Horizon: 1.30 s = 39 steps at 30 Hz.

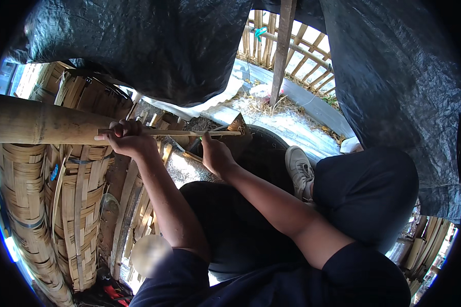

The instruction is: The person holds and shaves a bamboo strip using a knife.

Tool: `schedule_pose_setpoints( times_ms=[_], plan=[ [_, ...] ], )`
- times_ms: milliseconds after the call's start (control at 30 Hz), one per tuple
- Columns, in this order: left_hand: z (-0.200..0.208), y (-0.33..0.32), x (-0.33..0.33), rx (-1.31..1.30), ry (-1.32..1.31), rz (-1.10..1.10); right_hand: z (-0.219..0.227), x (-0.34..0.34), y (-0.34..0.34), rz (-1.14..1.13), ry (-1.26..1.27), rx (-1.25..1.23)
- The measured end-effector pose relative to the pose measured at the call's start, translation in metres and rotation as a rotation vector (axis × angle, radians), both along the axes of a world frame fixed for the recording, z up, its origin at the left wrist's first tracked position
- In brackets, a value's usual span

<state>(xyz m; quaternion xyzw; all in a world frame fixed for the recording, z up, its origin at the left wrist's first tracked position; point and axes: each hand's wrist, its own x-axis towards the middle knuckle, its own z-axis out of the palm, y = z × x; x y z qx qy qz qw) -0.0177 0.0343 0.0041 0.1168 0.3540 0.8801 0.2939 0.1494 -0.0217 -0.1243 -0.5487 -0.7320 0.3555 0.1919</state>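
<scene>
My left hand (130,142) is closed around the left end of a thin, pale bamboo strip (176,133), beside the end of a thick bamboo pole (46,123). The strip runs nearly level to the right, past my right hand (218,157). That hand is closed, with its thumb up against the strip. A small bit of green shows at its thumb, but what its fingers hold is hidden. Just beyond, a brown, angular flat piece (239,130) stands by the strip's far end, in front of a black round rim (271,135).
Rolled woven bamboo mats (25,194) stand at the left. Black plastic sheeting (153,46) hangs overhead and at the right. A wooden post (283,51) rises before a bamboo fence (312,51). My white shoe (299,170) rests near the black rim.
</scene>
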Motion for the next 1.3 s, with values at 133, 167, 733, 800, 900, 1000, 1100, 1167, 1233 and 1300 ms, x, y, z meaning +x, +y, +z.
schedule_pose_setpoints(
  times_ms=[133, 167, 733, 800, 900, 1000, 1100, 1167, 1233, 1300],
  plan=[
    [-0.002, -0.001, 0.0, -0.008, 0.017, -0.007, 0.001, 0.005, 0.002, 0.012, -0.052, -0.089],
    [-0.001, -0.002, 0.0, -0.012, 0.019, -0.019, 0.001, 0.005, 0.003, 0.011, -0.052, -0.089],
    [0.002, 0.003, 0.006, 0.001, 0.074, -0.087, -0.036, 0.038, 0.001, -0.072, -0.182, -0.088],
    [-0.001, 0.0, 0.0, 0.004, 0.078, -0.102, -0.037, 0.038, 0.0, -0.07, -0.2, -0.086],
    [-0.002, -0.001, 0.0, 0.012, 0.073, -0.122, -0.041, 0.04, 0.001, -0.059, -0.204, -0.094],
    [-0.003, -0.001, -0.005, 0.028, 0.073, -0.138, -0.044, 0.038, 0.0, -0.064, -0.197, -0.07],
    [-0.003, -0.002, -0.005, 0.043, 0.082, -0.166, -0.061, 0.046, 0.0, -0.052, -0.212, -0.063],
    [0.003, 0.001, 0.007, 0.051, 0.077, -0.192, -0.094, 0.082, 0.0, -0.391, -0.304, -0.465],
    [0.008, -0.008, 0.009, 0.082, 0.144, -0.227, -0.099, 0.09, -0.013, -0.267, -0.326, -0.422],
    [0.011, -0.004, 0.025, 0.161, 0.144, -0.326, -0.105, 0.103, -0.015, -0.162, -0.373, -0.38]
  ],
)
